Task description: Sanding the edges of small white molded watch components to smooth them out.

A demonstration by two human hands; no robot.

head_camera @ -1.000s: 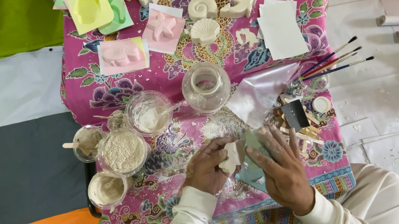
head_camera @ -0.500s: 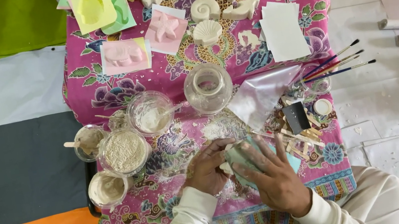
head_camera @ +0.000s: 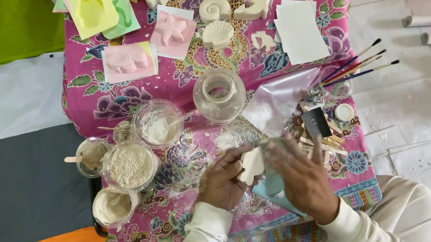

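Over the pink floral cloth, left hand pinches a small white plaster cast.
Right hand hovers spread, holding nothing; a bump could snap the cast or topple the glass jar.

Cast in my left hand: matt, chalky white plaster. Jar: clear, glossy glass. Table cover: printed floral cloth. Powder in bowl: coarse, dull.
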